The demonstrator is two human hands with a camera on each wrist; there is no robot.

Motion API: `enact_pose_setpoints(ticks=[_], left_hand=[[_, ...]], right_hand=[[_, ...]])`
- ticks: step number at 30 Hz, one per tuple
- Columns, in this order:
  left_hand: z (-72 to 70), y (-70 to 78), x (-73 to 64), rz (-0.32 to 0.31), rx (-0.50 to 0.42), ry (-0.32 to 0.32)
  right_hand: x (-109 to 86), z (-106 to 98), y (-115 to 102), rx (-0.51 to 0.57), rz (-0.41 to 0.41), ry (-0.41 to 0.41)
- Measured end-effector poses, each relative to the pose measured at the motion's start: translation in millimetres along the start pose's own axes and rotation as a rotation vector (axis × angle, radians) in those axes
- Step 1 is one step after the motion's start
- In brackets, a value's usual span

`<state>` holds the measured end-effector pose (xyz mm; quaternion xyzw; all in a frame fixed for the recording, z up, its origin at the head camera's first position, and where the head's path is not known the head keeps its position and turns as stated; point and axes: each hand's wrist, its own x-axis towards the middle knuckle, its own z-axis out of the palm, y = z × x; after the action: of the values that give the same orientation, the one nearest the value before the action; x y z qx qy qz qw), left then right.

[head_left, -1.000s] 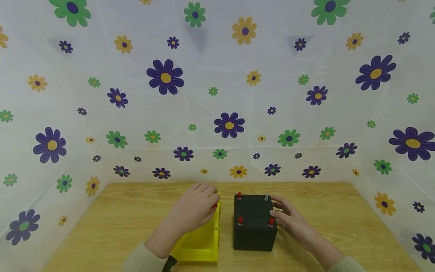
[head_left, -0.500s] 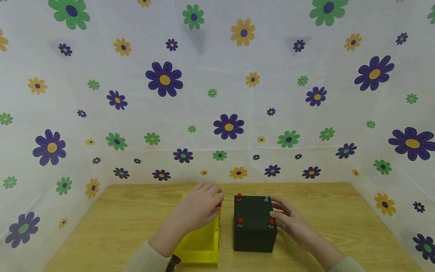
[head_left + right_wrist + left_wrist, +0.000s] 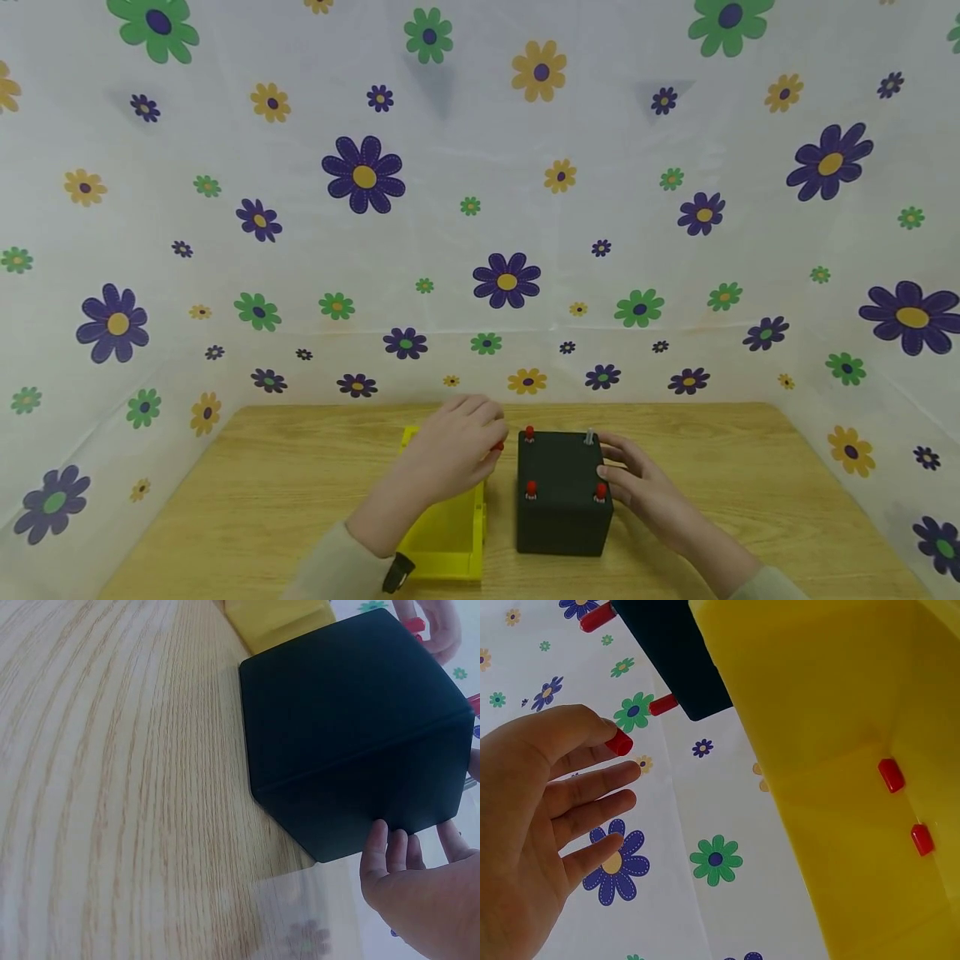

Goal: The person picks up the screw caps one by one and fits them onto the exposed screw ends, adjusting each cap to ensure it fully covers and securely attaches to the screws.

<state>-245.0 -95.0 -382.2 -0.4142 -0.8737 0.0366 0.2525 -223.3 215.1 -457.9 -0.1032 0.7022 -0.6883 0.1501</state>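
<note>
Between thumb and forefinger, my left hand [image 3: 453,442] pinches a small red cap [image 3: 620,742]; its other fingers are spread in the left wrist view. That hand is above the right side of a yellow bin [image 3: 442,542], near a black box [image 3: 558,467]. Metal posts stand at the corners of the box top. Red caps [image 3: 532,489] cover three of them, while the far right post [image 3: 589,437] is bare. My right hand [image 3: 648,483] touches the box's right side with extended fingers, its thumb at the top edge.
Two loose red caps [image 3: 891,775] lie inside the yellow bin. Bin and box stand side by side on a wooden table [image 3: 300,500], a narrow gap between them. Behind and at both sides hangs a white flowered sheet [image 3: 450,233].
My left hand has moved rightward from over the bin toward the box, carrying the red cap. The right hand and the box have stayed in place.
</note>
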Motion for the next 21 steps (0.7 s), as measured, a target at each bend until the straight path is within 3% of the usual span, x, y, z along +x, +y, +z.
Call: enact_pose_setpoints(ticks=[21], left_hand=[[-5.2, 11.0, 16.0, 0.045, 0.045, 0.020]], right_hand=[[-2.2, 1, 0, -0.018, 0.009, 0.006]])
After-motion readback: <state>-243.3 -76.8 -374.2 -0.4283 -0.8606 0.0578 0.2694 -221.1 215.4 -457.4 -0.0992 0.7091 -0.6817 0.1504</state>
